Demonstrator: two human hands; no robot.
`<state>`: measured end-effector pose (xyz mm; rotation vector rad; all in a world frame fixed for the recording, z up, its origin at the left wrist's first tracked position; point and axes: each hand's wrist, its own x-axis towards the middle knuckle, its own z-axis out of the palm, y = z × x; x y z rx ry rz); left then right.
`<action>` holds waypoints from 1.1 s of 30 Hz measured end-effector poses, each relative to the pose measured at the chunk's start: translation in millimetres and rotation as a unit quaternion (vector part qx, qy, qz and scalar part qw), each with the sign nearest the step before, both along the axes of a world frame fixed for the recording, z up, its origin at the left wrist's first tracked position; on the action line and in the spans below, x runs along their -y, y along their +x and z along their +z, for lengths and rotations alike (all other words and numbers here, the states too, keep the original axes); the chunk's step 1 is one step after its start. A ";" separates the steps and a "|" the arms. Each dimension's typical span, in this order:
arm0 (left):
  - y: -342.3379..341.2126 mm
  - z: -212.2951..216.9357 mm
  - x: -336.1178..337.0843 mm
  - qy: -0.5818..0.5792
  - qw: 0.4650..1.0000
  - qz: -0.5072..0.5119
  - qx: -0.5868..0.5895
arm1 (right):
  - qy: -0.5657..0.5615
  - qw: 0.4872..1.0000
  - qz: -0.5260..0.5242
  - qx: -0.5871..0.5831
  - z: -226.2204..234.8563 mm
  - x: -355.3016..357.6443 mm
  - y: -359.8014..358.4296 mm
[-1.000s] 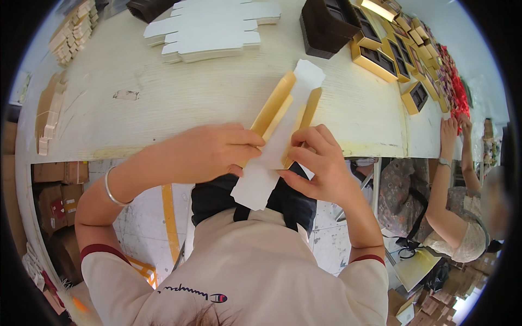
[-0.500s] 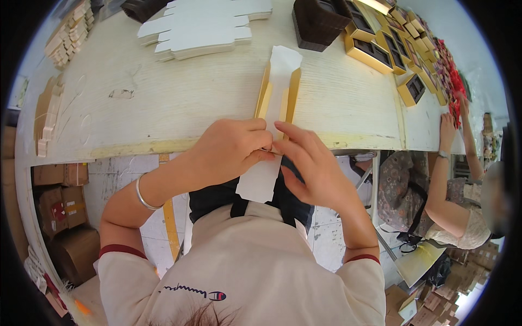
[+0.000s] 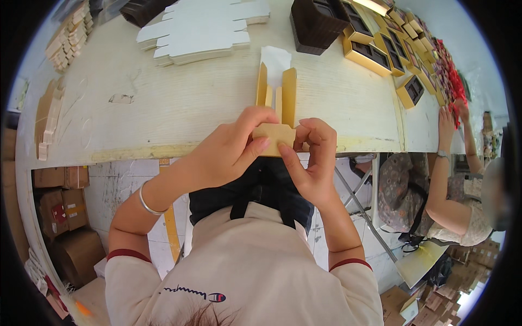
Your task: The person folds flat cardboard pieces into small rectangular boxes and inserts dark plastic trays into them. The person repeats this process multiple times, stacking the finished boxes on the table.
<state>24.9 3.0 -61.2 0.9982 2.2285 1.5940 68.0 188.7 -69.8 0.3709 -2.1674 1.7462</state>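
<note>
A partly folded carton (image 3: 275, 137), gold outside and white inside, sits at the table's front edge before me. Its two long sides stand up, the far end lies flat, and the near end flap is bent upward with its gold face toward me. My left hand (image 3: 231, 142) pinches the flap's left corner, thumb on the gold face and fingers partly hidden behind. On the other side, my right hand (image 3: 315, 155) presses its thumb against the flap, with the fingers curled round the carton's right corner.
White flat box blanks (image 3: 201, 33) are stacked at the back, beside nested dark brown plastic trays (image 3: 316, 26). Gold boxes (image 3: 367, 57) with dark inserts crowd the right. Folded card pieces (image 3: 49, 117) lie left. A co-worker's hand (image 3: 447, 127) rests at far right. Brown cartons (image 3: 77, 250) stand underneath.
The carton's near end, which hung flat over the table edge toward me, is now folded upright. Both hands have shifted to its corners, and the right fingers have closed round it.
</note>
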 end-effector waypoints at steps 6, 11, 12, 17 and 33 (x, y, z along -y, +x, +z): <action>11.0 9.0 -13.8 -0.041 0.986 0.108 -0.119 | 0.323 0.931 -0.022 -0.167 0.2 -8.2 2.9; 16.9 0.2 -15.9 -0.116 0.971 0.090 -0.187 | 0.430 0.893 0.035 -0.132 8.4 -12.7 -4.8; 15.4 1.8 -16.0 -0.150 0.965 0.091 -0.195 | 0.435 0.894 0.065 -0.090 11.8 -14.7 -6.3; -3.9 22.0 -8.4 -0.204 0.970 0.006 -0.129 | 0.377 0.901 0.203 0.063 36.1 -20.3 -22.2; -2.4 25.1 2.8 -0.291 0.892 0.013 -0.345 | 0.237 0.956 0.142 -0.095 47.6 -23.3 3.2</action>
